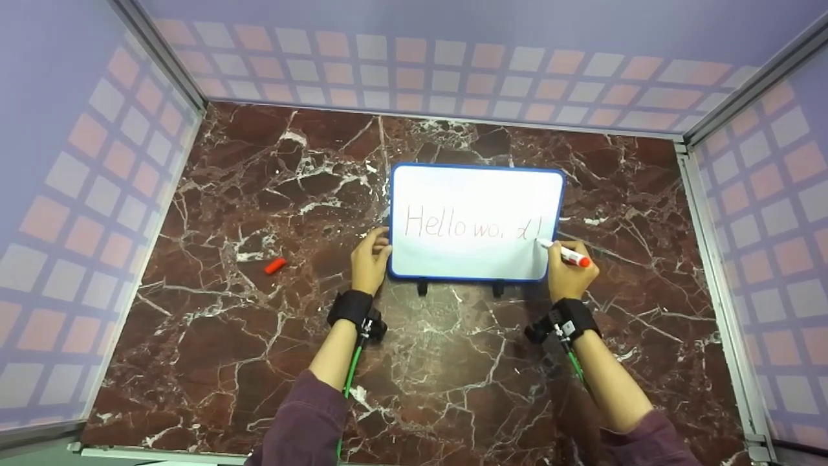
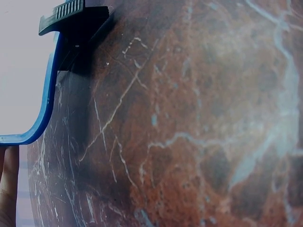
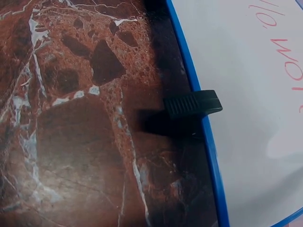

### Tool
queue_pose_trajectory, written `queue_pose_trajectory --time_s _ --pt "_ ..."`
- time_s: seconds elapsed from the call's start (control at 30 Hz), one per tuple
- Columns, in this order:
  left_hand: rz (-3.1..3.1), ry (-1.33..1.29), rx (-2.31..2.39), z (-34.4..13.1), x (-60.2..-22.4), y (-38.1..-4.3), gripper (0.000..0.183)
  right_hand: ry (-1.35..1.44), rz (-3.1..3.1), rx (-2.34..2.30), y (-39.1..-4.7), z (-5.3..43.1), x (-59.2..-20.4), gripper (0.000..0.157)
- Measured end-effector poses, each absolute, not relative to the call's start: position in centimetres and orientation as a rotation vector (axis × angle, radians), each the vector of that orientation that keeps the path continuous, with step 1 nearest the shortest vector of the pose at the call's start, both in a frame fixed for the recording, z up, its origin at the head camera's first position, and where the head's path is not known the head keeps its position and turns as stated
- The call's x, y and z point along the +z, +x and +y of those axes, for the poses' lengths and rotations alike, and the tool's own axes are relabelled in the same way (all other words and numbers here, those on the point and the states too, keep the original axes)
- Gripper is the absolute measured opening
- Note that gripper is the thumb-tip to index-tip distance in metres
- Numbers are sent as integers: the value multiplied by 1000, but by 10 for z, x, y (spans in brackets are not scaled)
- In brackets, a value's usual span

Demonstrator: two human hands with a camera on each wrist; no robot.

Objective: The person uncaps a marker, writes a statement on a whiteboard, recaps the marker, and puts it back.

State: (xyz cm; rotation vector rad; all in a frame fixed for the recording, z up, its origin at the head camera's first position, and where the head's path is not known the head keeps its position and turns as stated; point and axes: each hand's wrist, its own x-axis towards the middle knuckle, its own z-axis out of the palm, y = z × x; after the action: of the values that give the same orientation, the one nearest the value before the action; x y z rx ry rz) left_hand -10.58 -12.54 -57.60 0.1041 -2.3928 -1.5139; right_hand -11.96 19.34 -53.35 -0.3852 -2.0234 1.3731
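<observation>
A white board [image 1: 475, 259] with a blue frame carries thin red handwriting reading "Hello wo", a partly washed-out stretch, then "d!". The right hand [image 1: 570, 275] pinches a white marker [image 1: 570, 255] with a red end, its tip at the board by the exclamation mark. At the board's left edge, the left hand [image 1: 370, 262] grips the frame, fingers bent against it. Part of a finger [image 2: 8, 189] shows below the blue rim in the left wrist view. The right wrist view has the lettering sideways; neither the right hand nor the marker appears there.
A red marker cap [image 1: 275, 265] lies on the brown marbled tabletop [image 1: 259, 343], left of the left hand. Two black feet [image 1: 422, 287] hold the board's lower edge; one black clip [image 3: 193, 103] shows up close. Checkered panels [image 1: 446, 65] enclose the back and sides.
</observation>
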Motion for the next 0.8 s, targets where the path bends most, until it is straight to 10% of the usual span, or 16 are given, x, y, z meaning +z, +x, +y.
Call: queue_pose_trajectory --time_s 0.8 --pt "-2422 103 -1528 -126 -575 -105 33 -319 -1941 1431 -122 200 -538 14"
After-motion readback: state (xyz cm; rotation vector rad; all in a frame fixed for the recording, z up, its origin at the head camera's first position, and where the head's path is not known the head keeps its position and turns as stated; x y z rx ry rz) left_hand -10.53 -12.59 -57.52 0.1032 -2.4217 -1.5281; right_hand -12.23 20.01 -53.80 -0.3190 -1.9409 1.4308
